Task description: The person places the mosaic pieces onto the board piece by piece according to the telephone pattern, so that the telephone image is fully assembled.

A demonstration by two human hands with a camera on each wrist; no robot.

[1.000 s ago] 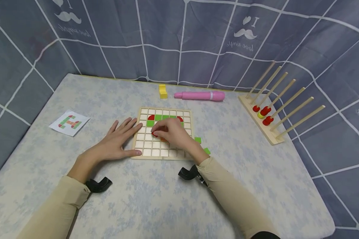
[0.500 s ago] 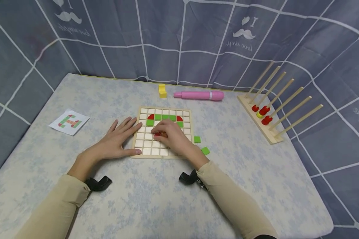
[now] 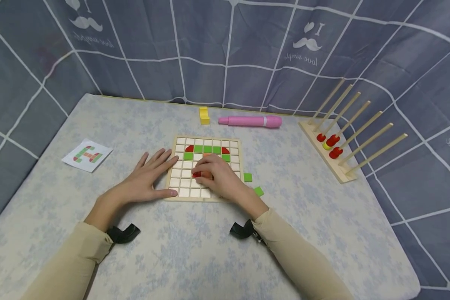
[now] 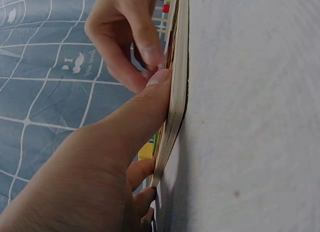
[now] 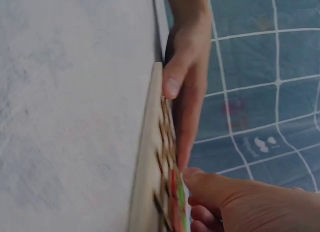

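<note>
A wooden grid board (image 3: 178, 183) lies on the table, bearing several green tiles (image 3: 208, 149), rounded red tiles (image 3: 225, 150) at two upper corners, and orange pieces partly hidden by my right hand. My left hand (image 3: 146, 177) rests along the board's left edge with fingers spread; in the left wrist view its thumb (image 4: 159, 77) lies on the rim. My right hand (image 3: 219, 175) is over the middle of the board, pinching a red tile (image 3: 197, 174) between thumb and fingertips, low against the grid. How firmly it grips is partly hidden.
Two loose green tiles (image 3: 248, 177) lie right of the board. A pattern card (image 3: 101, 151) lies at the left. Behind stand a yellow block (image 3: 204, 116) and a pink pen-like stick (image 3: 247, 121). A pegged wooden rack (image 3: 343, 178) with red and yellow beads stands at the right.
My right hand has shifted slightly toward me and to the right with the red tile, which now sits lower and flatter against the grid. My left hand has stayed put.
</note>
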